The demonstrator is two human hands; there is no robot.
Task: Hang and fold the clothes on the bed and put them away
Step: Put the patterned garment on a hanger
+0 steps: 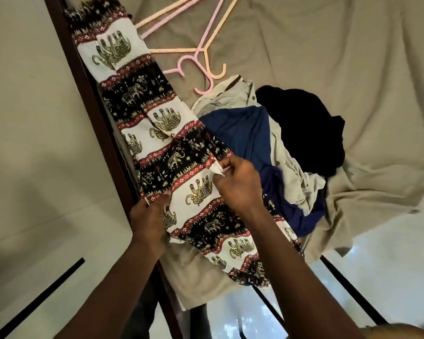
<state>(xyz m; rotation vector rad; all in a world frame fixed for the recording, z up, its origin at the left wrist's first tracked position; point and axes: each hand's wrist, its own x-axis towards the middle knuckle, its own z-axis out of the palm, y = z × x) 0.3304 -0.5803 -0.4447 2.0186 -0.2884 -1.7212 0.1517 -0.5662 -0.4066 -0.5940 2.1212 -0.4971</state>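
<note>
I see banded elephant-print garment (pixel 157 155) along bed (pixel 304 45) edge; left hand (pixel 148 222) fingers clutch its side, right hand (pixel 238 184) fingers pinch white fold.

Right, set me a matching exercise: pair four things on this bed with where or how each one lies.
Things:
1. black, white and red elephant-print cloth
2. pink plastic hanger
3. crumpled black garment
4. navy blue garment

States:
a. lying on the beige sheet with no clothes on it
b. at the far right of the pile
c. gripped by the left hand and pinched by the right hand
d. partly under the patterned cloth

Pairs: 1-c, 2-a, 3-b, 4-d.
</note>
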